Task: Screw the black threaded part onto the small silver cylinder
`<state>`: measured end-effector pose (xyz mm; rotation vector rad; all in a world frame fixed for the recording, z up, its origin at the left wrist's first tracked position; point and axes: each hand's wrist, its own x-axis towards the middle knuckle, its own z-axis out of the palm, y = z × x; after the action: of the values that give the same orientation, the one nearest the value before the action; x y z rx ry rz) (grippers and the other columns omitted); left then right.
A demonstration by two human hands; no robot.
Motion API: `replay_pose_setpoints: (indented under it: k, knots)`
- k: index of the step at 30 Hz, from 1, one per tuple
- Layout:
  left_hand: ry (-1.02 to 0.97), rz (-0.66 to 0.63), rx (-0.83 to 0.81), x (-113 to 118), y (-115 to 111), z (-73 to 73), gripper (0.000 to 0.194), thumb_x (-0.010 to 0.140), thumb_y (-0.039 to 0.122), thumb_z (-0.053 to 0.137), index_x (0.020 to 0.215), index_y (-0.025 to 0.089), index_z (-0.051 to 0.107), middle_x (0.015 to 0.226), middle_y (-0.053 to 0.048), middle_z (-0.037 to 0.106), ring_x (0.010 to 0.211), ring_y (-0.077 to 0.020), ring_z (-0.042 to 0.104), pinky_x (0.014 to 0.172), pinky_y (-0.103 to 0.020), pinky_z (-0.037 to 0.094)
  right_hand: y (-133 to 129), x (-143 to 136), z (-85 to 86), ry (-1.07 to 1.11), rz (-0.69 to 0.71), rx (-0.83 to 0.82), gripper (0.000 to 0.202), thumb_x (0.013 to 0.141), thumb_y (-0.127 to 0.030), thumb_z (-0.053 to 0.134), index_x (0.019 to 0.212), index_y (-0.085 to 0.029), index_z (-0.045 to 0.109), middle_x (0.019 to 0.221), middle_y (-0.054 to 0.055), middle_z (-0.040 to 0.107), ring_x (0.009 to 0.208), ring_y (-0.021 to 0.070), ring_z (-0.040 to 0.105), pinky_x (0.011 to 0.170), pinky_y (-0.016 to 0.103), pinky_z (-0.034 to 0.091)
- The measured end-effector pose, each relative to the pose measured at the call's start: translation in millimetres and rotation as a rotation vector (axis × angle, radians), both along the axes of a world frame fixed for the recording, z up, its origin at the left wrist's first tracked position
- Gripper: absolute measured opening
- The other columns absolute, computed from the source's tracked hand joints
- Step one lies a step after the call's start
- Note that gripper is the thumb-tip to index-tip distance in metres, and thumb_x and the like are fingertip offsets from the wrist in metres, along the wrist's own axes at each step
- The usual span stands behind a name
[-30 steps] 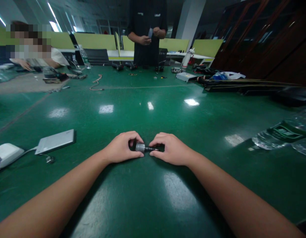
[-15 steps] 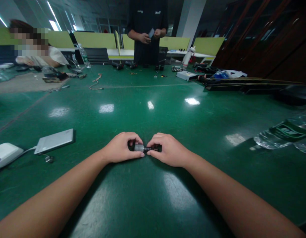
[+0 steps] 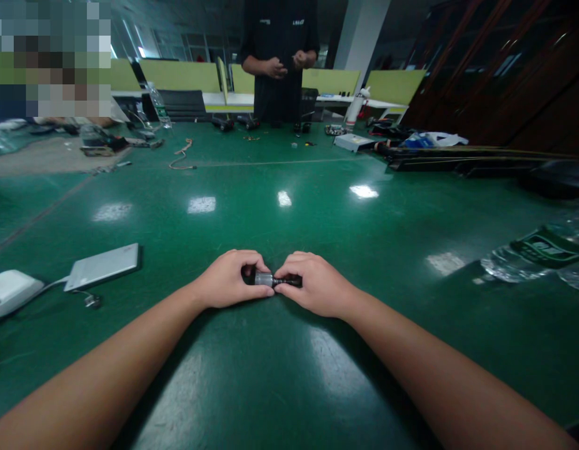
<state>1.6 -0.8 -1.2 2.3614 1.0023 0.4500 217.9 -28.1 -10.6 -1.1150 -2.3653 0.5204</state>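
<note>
Between my hands, just over the green table, lies a small cylindrical part with a grey metal body (image 3: pixel 264 279) and a thinner dark shaft (image 3: pixel 281 282) on its right. My left hand (image 3: pixel 231 279) is closed around the grey body, thumb below and fingers above. The dark shaft sits in the grip of my right hand (image 3: pixel 320 284), pinched between thumb and fingertips. Both hands' fingertips almost meet where body and shaft join. Fingers hide parts of the piece, and its exact kind does not show.
To the left lie a silver power bank (image 3: pixel 104 267) and a white device (image 3: pixel 12 294) with a cable. Clear plastic bottles (image 3: pixel 519 256) lie at the right. Across the green table (image 3: pixel 252 206) stands a person in a dark shirt (image 3: pixel 280 56). Dark long strips (image 3: pixel 458 161) lie at the back right.
My right hand has shifted slightly left, closer to the grey body. My left hand is nearly still. The flat pale thing in the standing person's hands no longer shows.
</note>
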Motion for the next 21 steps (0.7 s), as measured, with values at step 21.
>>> replay_pose_setpoints:
  k: [21]
  knots:
    - [0.008,-0.002,0.001,-0.2,0.1,0.7,0.027,0.075,0.041,0.076,0.085,0.016,0.070,0.076,0.000,0.064,0.068,-0.0143,0.056,0.063,-0.024,0.037,-2.1,0.7,4.1,0.031,-0.019,-0.046,0.010,0.078,-0.017,0.070,0.089,-0.017,0.073,0.080,0.004,0.067,0.078,0.0163,0.058,0.073,0.029,0.044]
